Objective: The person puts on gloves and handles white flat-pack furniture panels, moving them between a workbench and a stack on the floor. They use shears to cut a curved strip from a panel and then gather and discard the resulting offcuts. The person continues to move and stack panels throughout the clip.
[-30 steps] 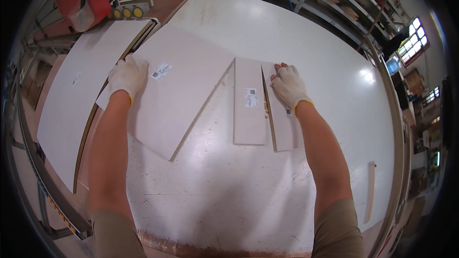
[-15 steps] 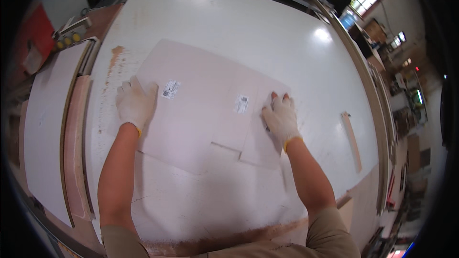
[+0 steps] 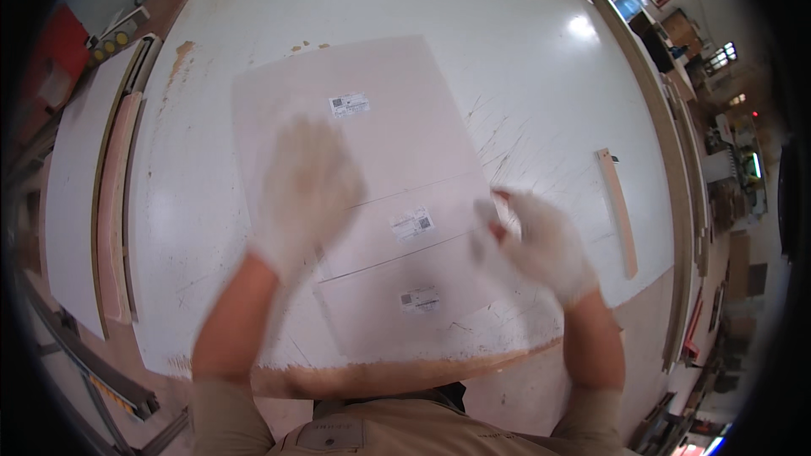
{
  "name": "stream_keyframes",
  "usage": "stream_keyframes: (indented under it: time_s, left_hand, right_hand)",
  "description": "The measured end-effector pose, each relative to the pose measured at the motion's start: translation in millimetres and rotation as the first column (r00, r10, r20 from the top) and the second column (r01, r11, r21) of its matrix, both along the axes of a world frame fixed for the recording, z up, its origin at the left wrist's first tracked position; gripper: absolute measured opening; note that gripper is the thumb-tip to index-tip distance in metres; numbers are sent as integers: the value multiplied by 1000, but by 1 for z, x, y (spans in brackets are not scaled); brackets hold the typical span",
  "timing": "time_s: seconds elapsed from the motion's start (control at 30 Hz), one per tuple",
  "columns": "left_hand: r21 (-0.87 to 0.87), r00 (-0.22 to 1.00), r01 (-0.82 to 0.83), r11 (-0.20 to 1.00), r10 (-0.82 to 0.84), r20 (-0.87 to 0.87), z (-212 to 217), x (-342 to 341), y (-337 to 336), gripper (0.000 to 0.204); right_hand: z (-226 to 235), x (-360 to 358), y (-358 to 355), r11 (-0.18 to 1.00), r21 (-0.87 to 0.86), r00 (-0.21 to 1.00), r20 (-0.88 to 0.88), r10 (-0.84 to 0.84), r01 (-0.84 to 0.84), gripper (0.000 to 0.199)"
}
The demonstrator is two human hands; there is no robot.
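Note:
Pale pinkish flat panels lie together on a white tabletop. The large panel (image 3: 397,156) is farthest from me, with a narrower panel (image 3: 355,257) and another panel (image 3: 363,312) nearer. Each bears a small white printed label. My left hand (image 3: 308,190), in a whitish glove, is over the left part of the panels. Motion blurs its fingers, and whether it touches them is unclear. At the panels' right edge is my right hand (image 3: 545,245), in a similar glove with bare fingertips. Its fingers are bent and apart, somewhat blurred, with no held thing visible.
The white tabletop (image 3: 541,101) has scratches and a worn brown front edge. A thin wooden strip (image 3: 619,215) lies at the right. Boards (image 3: 80,177) stand along the left side, and a long wooden rail (image 3: 642,110) runs down the right.
The panels have turned clockwise, the large one now at the far side. A third label has come into sight. Both hands have moved nearer me and rightward, and my head view has shifted.

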State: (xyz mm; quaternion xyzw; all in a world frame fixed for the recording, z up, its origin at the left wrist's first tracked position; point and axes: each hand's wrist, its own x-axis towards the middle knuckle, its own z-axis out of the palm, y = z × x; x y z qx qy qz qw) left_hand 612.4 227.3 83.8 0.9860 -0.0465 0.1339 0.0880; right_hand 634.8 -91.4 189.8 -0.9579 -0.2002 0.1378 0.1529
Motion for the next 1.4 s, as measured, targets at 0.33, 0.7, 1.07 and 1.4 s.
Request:
stream_keyframes:
  time_s: [0.33, 0.7, 1.07, 1.4]
  left_hand:
    - [-410, 981, -163, 898, 105, -162, 17, -177, -166, 61]
    - [-190, 919, -395, 899, 385, -87, -2, -157, -101, 61]
    - [-137, 977, 191, 972, -201, -65, 4, -49, 25, 59]
    - [-168, 915, 355, 919, -379, -137, 5, -2, -77, 60]
  right_hand:
    - [-70, 249, 142, 870, -368, 822, 344, 454, -327, 46]
    - [-113, 259, 95, 998, -63, 939, 345, 19, 3, 46]
    - [-115, -10, -120, 798, -52, 760, 347, -549, 600, 60]
    - [-100, 10, -259, 670, -162, 634, 539, -555, 724, 54]
